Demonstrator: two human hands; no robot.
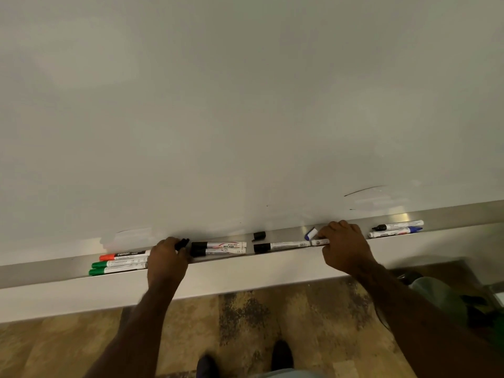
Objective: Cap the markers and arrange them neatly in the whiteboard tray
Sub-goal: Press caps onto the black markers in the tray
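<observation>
A long metal whiteboard tray (65,264) runs under the board. My left hand (167,259) is closed around a black marker (182,244) whose end sticks out by my thumb. My right hand (345,248) grips a white marker with a blue end (311,233) at the tray. Between my hands lie two capped black markers (218,248), a loose black cap (259,235) and another black-capped marker (281,246). Left of my left hand sit one red marker (124,255) and two green ones (118,267). At the right lie a black marker (398,225) and a blue marker (395,232).
The white board (245,105) fills the upper view, with a faint dark stroke (364,190) at the right. Below is a patterned floor (245,323) with my shoes (281,353). A pale green object (436,296) sits at the lower right.
</observation>
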